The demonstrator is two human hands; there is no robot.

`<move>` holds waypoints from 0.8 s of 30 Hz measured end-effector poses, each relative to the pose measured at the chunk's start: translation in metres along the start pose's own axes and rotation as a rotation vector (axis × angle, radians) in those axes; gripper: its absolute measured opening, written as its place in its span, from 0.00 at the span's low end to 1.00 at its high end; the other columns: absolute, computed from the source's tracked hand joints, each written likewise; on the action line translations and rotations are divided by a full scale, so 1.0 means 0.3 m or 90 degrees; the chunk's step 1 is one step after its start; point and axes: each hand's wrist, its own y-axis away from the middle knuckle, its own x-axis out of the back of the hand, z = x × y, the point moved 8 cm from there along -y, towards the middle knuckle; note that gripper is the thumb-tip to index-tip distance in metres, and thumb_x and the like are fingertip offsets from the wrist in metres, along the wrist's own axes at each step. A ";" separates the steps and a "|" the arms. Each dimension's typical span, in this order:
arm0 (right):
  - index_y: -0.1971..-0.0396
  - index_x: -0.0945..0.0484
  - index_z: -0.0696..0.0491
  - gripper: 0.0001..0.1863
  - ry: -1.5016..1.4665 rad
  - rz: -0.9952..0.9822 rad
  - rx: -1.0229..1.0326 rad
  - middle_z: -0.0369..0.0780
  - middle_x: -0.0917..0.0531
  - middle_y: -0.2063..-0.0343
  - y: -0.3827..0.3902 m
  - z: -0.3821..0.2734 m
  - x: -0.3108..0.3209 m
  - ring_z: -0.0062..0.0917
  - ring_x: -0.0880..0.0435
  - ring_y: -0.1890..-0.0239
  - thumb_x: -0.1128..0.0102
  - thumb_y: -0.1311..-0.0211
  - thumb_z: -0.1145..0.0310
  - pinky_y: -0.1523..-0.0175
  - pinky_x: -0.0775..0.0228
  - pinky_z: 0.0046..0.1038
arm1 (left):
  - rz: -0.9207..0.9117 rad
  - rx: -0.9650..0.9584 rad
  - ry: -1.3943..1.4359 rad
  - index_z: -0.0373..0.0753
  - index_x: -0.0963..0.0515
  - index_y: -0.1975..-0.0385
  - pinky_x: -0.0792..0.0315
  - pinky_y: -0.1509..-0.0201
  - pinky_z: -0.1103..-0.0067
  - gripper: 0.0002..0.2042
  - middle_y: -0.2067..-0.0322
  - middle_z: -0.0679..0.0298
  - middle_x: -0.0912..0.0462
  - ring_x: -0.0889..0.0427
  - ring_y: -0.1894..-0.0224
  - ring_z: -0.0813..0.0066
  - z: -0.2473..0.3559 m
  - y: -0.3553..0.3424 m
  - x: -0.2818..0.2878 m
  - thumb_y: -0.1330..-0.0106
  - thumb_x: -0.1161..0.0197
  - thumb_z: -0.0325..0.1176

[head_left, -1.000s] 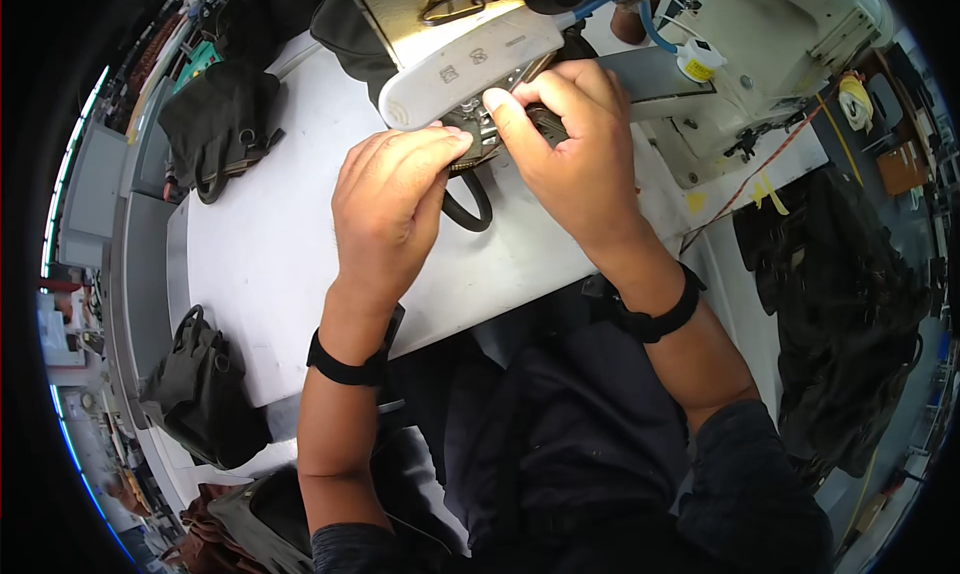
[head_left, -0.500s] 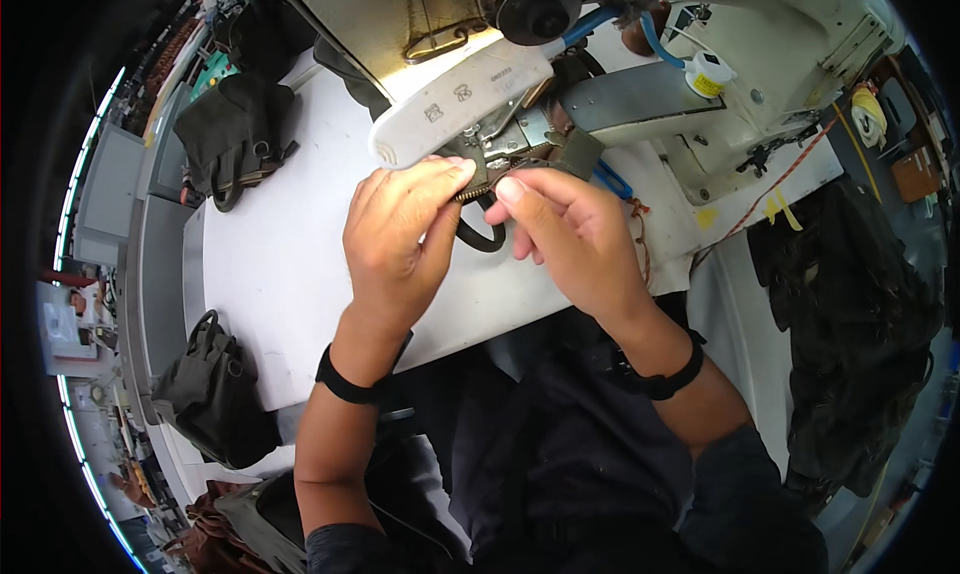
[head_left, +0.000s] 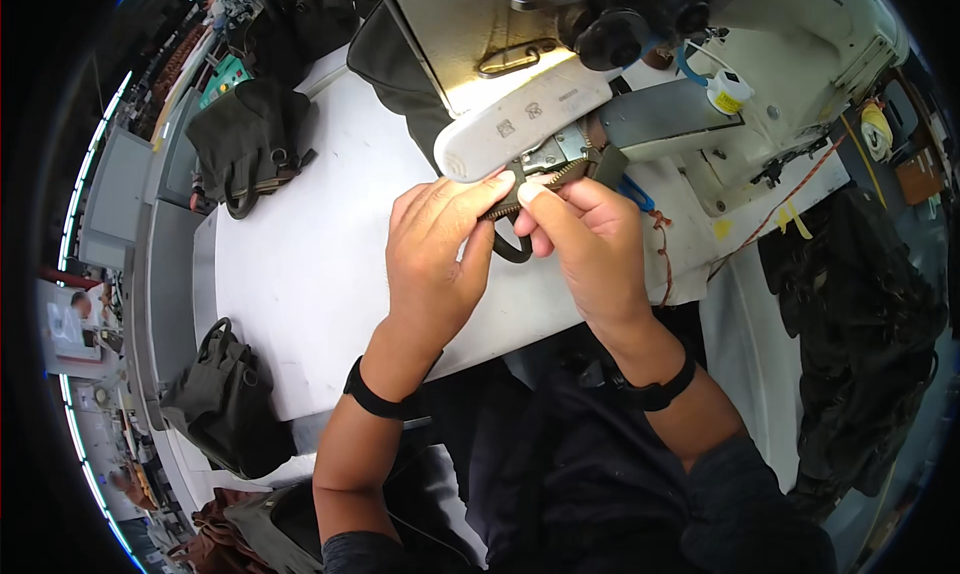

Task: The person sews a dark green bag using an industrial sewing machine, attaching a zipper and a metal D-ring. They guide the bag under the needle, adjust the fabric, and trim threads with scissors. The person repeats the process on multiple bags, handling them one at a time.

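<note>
At the sewing machine (head_left: 660,134), both my hands hold a dark olive bag with a brass-toothed zipper (head_left: 572,170) at its opening. My left hand (head_left: 435,239) pinches the zipper's left edge between thumb and fingers, just below the white lamp (head_left: 525,119). Close beside it, my right hand (head_left: 595,244) grips the edge on the right, thumb on top and fingers curled beneath. A dark handle loop (head_left: 514,250) hangs below the zipper, between the hands. Behind the lamp shows a larger dark bag panel (head_left: 400,74). The lamp hides the needle area.
Dark handbags stand on the left of the white table (head_left: 300,284): one farther bag (head_left: 245,134) and one nearer bag (head_left: 230,399). Blue-handled scissors (head_left: 634,194) and an orange cord (head_left: 662,259) lie right of my hands. Dark bags (head_left: 850,324) are piled at far right.
The whole view has shifted, so machine, table and hands sit farther right. More of the zipper teeth and the dark panel behind the lamp shows. Both hands keep their grip.
</note>
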 end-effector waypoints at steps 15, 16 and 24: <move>0.68 0.17 0.59 0.12 0.031 -0.012 -0.019 0.36 0.14 0.76 0.011 -0.014 0.011 0.13 0.20 0.79 0.34 0.27 0.65 0.72 0.30 0.17 | 0.073 -0.014 0.003 0.39 0.13 0.53 0.27 0.45 0.69 0.15 0.57 0.60 0.11 0.14 0.53 0.60 0.017 0.010 0.000 0.39 0.29 0.20; 0.68 0.17 0.59 0.12 0.024 -0.014 -0.024 0.36 0.14 0.76 0.007 -0.013 0.009 0.13 0.19 0.78 0.34 0.27 0.65 0.71 0.29 0.17 | 0.084 -0.031 -0.002 0.39 0.13 0.53 0.26 0.46 0.69 0.14 0.58 0.61 0.11 0.14 0.54 0.60 0.020 0.010 0.002 0.39 0.28 0.21; 0.70 0.16 0.59 0.13 -0.003 0.007 -0.048 0.37 0.14 0.77 -0.013 -0.013 0.000 0.14 0.20 0.81 0.37 0.27 0.66 0.73 0.28 0.18 | 0.057 0.034 -0.008 0.39 0.12 0.55 0.24 0.37 0.71 0.13 0.53 0.61 0.09 0.12 0.45 0.63 -0.008 -0.013 -0.002 0.37 0.28 0.18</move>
